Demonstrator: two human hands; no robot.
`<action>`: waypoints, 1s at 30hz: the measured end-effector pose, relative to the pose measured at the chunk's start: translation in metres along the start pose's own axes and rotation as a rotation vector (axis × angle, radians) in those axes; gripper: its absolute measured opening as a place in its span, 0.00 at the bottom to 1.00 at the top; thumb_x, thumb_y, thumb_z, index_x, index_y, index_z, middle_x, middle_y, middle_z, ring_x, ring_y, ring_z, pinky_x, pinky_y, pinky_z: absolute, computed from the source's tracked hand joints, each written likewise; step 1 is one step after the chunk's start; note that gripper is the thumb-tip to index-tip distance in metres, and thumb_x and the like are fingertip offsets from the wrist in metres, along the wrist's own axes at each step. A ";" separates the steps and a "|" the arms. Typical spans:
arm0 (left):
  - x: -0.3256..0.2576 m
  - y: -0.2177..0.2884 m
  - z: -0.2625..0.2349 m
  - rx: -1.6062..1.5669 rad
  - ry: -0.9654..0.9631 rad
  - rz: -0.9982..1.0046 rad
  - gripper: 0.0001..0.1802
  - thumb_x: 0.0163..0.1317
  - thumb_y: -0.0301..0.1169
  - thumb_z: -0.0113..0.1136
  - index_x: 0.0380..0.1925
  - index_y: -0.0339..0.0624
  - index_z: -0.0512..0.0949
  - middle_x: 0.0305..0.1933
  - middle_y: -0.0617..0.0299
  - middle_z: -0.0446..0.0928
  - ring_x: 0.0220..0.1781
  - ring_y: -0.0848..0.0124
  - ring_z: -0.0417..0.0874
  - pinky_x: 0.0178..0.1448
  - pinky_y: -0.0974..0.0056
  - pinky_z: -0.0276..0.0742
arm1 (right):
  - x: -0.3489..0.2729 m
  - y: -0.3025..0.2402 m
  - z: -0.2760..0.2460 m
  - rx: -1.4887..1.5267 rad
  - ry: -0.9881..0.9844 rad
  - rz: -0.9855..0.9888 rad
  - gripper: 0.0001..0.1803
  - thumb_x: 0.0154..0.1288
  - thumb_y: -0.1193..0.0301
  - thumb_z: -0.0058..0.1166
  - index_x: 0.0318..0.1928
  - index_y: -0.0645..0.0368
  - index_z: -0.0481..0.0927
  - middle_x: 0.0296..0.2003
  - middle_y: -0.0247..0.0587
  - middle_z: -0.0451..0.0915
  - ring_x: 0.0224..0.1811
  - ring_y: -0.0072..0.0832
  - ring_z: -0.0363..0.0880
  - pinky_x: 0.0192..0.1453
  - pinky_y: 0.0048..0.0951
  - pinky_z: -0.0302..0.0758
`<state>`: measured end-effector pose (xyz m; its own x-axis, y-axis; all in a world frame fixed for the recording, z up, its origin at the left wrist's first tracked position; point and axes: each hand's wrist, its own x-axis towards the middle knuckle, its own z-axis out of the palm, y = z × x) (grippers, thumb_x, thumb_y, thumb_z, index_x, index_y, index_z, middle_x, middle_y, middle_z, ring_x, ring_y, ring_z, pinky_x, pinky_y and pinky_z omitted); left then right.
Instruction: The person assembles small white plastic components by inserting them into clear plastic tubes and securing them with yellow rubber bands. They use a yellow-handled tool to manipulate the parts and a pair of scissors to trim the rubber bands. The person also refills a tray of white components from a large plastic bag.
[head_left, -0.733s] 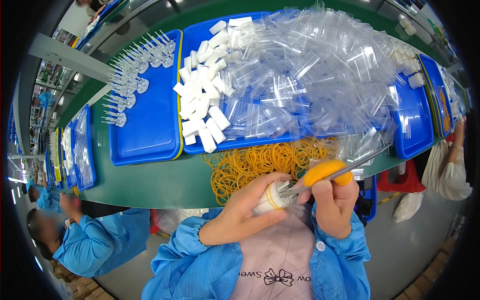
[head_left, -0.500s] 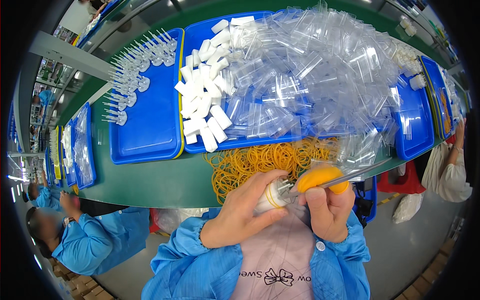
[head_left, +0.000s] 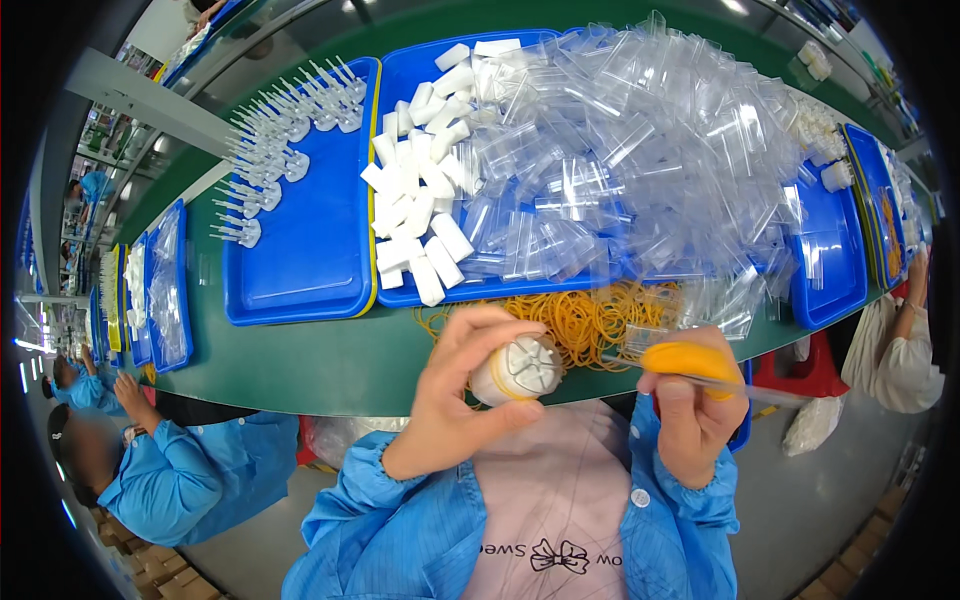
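— What did the fingers hold?

— The left hand [head_left: 440, 402] was curved, its thumb and fingers spread around a white round piece [head_left: 528, 369]. The segmented end was visible; the palm side was hidden. A thin yellow band [head_left: 495, 370] seemed to go around it.

— And the right hand [head_left: 693, 425]?

— It was pinched firmly on the yellow grip of a tool [head_left: 690, 359]. The metal was blurred, so I could not tell the tip's shape.

— Where was this white piece?

— Left of the tool, on the near side of the rubber bands [head_left: 590, 328], which it partly covered. Farther, clear plastic pieces [head_left: 650, 150] hid much of a blue tray [head_left: 480, 294]. At far right, a person [head_left: 895, 350] was partly cut off.
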<state>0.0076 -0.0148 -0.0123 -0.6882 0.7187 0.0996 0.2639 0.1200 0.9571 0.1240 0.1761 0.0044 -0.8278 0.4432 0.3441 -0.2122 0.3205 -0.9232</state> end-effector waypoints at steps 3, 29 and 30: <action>-0.002 0.000 -0.009 -0.146 0.167 -0.069 0.32 0.45 0.31 0.71 0.53 0.36 0.73 0.47 0.59 0.68 0.51 0.70 0.72 0.55 0.67 0.67 | 0.007 -0.004 -0.008 -0.436 -0.288 -0.072 0.12 0.53 0.71 0.59 0.38 0.64 0.80 0.34 0.40 0.74 0.32 0.33 0.74 0.32 0.27 0.71; -0.007 -0.013 -0.011 -1.487 -0.104 -0.434 0.26 0.71 0.44 0.32 0.60 0.36 0.60 0.46 0.47 0.72 0.45 0.57 0.75 0.47 0.55 0.71 | -0.021 0.022 0.011 -0.899 -0.618 -0.215 0.07 0.43 0.73 0.53 0.28 0.58 0.76 0.26 0.37 0.69 0.30 0.33 0.73 0.31 0.33 0.69; -0.007 -0.012 -0.011 -1.501 -0.104 -0.443 0.26 0.71 0.45 0.32 0.59 0.37 0.60 0.46 0.47 0.72 0.45 0.57 0.75 0.47 0.55 0.71 | -0.021 0.021 0.011 -0.902 -0.620 -0.214 0.07 0.43 0.73 0.53 0.28 0.58 0.76 0.26 0.37 0.69 0.30 0.33 0.73 0.31 0.33 0.69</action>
<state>0.0018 -0.0289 -0.0217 -0.4609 0.8623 -0.2099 -0.8705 -0.3932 0.2961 0.1311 0.1646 -0.0244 -0.9887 -0.1081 0.1038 -0.1352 0.9425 -0.3056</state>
